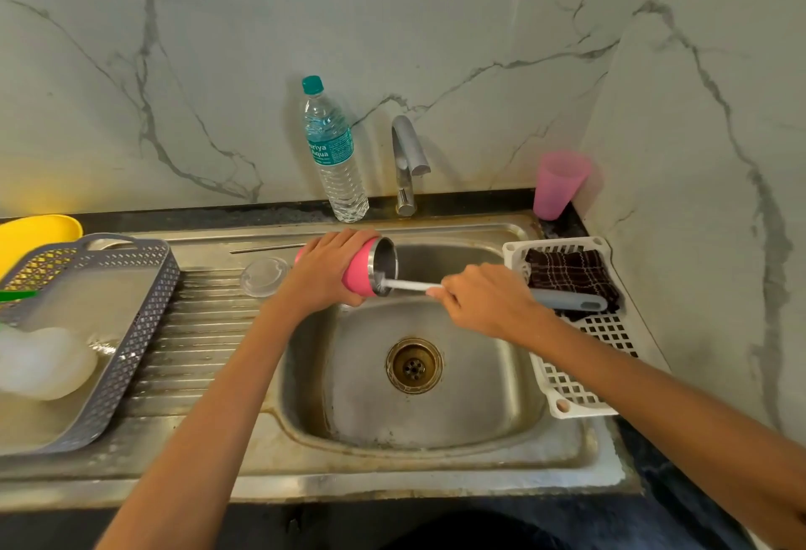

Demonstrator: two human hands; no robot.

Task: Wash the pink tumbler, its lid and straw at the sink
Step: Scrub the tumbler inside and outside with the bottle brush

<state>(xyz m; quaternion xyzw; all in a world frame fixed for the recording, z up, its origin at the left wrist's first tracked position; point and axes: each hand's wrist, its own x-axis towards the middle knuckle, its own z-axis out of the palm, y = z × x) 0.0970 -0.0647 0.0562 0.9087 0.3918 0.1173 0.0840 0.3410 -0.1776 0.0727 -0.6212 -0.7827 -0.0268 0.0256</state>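
Here, the pink steel-lined tumbler [360,272] lies on its side over the stainless-steel sink basin [479,397], mouth rightward, the left hand [329,268] wrapped round its body. The right hand [484,298] grips a grey-handled bottle brush [567,300], tip inside the mouth. The clear round lid [264,277] and thin metal straw [268,248] lie on the ribbed drainboard [205,331].

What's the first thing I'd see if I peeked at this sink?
The pink tumbler, held sideways over the sink by the left hand, while the right hand pokes a brush into its shiny mouth. Behind, a water bottle stands beside the tap, and a pink cup sits in the right corner.
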